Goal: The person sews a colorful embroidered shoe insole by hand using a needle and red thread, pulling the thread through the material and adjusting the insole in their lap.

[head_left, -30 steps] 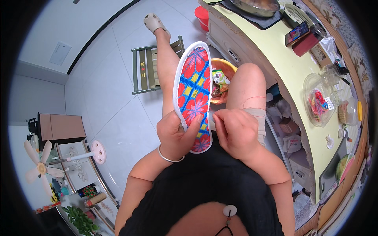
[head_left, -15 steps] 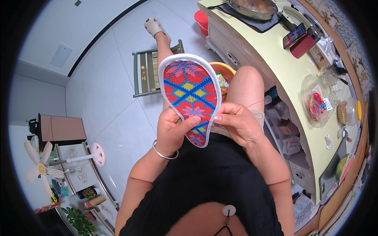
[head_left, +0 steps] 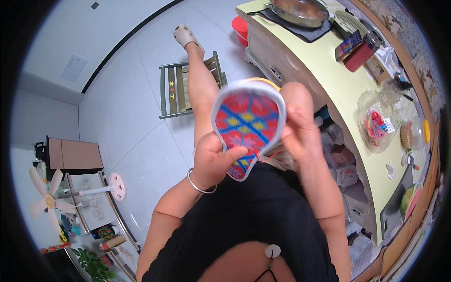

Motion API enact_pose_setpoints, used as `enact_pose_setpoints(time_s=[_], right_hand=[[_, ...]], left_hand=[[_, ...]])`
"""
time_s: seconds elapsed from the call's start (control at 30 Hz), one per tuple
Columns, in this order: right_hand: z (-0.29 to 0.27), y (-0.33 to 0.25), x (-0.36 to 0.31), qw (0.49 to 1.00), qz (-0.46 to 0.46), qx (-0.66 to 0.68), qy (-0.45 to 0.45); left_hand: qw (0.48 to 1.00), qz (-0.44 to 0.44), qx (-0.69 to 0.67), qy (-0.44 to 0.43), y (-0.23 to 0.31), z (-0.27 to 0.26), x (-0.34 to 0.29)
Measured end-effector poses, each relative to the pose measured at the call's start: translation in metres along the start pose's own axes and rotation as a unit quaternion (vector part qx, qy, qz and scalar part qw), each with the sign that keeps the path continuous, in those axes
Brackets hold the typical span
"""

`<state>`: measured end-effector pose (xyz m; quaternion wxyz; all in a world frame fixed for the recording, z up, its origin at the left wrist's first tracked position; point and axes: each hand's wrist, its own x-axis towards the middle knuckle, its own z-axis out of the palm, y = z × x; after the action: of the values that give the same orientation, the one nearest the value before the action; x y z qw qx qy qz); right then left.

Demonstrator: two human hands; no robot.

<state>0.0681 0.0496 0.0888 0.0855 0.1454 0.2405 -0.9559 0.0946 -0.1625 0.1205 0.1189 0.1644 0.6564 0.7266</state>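
Observation:
An embroidered insole [head_left: 246, 117], patterned in red, blue and yellow with a white border, tilts over my lap, its wide end blurred. My left hand [head_left: 210, 159] is closed on the insole's left edge near the narrow end, thumb flat on the stitched face. Beside the right edge of the wide end is my right hand [head_left: 303, 134]. Its fingers are smeared by motion, so what they hold, if anything, cannot be made out. From the narrow part of the insole a thin red thread [head_left: 271, 156] trails toward the right hand.
On the right, a long pale counter [head_left: 350, 105] carries a pan [head_left: 303, 14], a propped phone [head_left: 348, 45] and a clear tray of coloured threads [head_left: 376, 127]. A folding stool [head_left: 171, 91] stands by my outstretched leg. A red bucket [head_left: 240, 30] and a fan [head_left: 49, 201] stand farther off.
The insole has moved right and slightly down, with my left hand on it. My right hand has left its pinch at the narrow part's edge and moved up and right.

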Motion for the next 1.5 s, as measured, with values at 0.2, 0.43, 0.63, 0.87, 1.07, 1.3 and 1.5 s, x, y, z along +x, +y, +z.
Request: enact_pose_setpoints(time_s=[0.2,0.43,0.63,0.87,1.07,1.3,1.5], right_hand=[[-0.103,-0.146,-0.037,0.954,-0.299,0.01,-0.015],[-0.349,-0.358,-0.226,0.784,-0.554,-0.004,0.281],[-0.285,-0.309,-0.184,0.774,-0.573,-0.111,0.245],[-0.041,-0.066,-0.046,0.88,-0.313,-0.33,0.138],[0.022,0.017,-0.027,0.918,-0.094,-0.378,-0.072],[0.024,0.029,-0.02,0.942,-0.001,-0.316,-0.11],[0.026,0.03,-0.024,0.953,0.007,-0.289,-0.095]], left_hand=[[0.976,-0.005,-0.138,0.166,0.0,-0.036,0.007],[0.937,0.035,-0.097,0.333,-0.002,-0.114,0.003],[0.954,0.005,-0.09,0.286,-0.004,-0.065,-0.004],[0.981,-0.032,-0.09,0.169,0.007,-0.018,0.013],[0.983,-0.057,-0.098,0.146,0.01,-0.004,0.01],[0.985,-0.061,-0.094,0.132,0.004,0.001,0.009],[0.987,-0.073,-0.085,0.117,-0.001,0.0,0.01]])
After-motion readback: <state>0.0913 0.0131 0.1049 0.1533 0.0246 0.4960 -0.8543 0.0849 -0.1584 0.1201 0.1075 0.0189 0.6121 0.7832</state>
